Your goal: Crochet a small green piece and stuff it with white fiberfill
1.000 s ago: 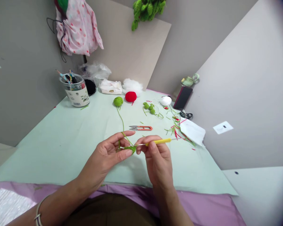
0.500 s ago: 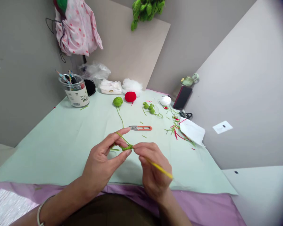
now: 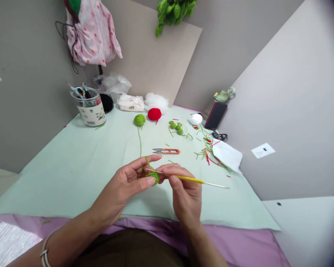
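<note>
My left hand (image 3: pixel 130 180) pinches a small green crochet piece (image 3: pixel 155 178) between thumb and fingers, its index finger stretched out with green yarn over it. That strand runs back to a green yarn ball (image 3: pixel 139 120). In my right hand (image 3: pixel 185 189) is a crochet hook (image 3: pixel 190 179) with a yellow grip and metal ends, held like a pen. The hook's left end lies across the top of the green piece, near the loop of yarn. Just beyond my hands lie orange-handled thread snips (image 3: pixel 167 151).
At the back stand a red yarn ball (image 3: pixel 154 114), white stuffing (image 3: pixel 156 102), a tissue pack (image 3: pixel 131 102) and a jar of pens (image 3: pixel 90 109). Rightward are small green crocheted pieces (image 3: pixel 176 127), a white ball (image 3: pixel 195 119), yarn scraps (image 3: pixel 207 157), white paper (image 3: pixel 226 154) and a phone (image 3: pixel 216 115).
The crochet hook has swung from slanting toward me to lying nearly level across the work. The green piece is turned up and shows more. My left index finger reaches further right.
</note>
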Demonstrator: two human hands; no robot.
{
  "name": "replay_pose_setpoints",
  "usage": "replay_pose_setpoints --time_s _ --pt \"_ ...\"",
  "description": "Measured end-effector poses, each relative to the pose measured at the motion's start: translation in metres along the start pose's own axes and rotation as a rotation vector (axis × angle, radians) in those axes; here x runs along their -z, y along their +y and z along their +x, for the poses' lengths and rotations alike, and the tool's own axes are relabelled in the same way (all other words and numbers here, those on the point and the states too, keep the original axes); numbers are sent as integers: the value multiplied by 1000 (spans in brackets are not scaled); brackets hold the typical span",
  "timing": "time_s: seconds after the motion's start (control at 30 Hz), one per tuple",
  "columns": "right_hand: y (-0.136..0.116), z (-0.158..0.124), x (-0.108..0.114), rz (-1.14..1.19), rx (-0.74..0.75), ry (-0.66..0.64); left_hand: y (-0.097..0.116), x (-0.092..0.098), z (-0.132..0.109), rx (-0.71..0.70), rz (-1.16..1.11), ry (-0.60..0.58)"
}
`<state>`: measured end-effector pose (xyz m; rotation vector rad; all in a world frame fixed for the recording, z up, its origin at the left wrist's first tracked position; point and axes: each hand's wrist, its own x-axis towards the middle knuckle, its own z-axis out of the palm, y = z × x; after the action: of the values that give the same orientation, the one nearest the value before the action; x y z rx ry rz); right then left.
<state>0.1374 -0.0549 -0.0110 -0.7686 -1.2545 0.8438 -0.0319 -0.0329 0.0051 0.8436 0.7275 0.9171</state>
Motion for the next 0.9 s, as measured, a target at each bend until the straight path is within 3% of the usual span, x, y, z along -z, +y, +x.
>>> replay_pose_setpoints --time_s 0.13,0.23,0.33,0.5,0.73,0.9 --pt "3 -10 -1 -379 171 -1 -9 -4 3 -75 21 92" --pt "3 -15 3 -576 305 -24 -10 -5 5 45 -141 21" --pt "0 -12 6 -418 218 25 -7 -2 7 150 -265 -79" --pt "-1 -2 4 5 -25 94 -4 0 5 45 -89 35" --pt "4 0 3 109 -145 70 -5 -2 -2 -85 210 85" --pt "-2 8 4 301 -251 62 -1 0 -3 -60 202 76"
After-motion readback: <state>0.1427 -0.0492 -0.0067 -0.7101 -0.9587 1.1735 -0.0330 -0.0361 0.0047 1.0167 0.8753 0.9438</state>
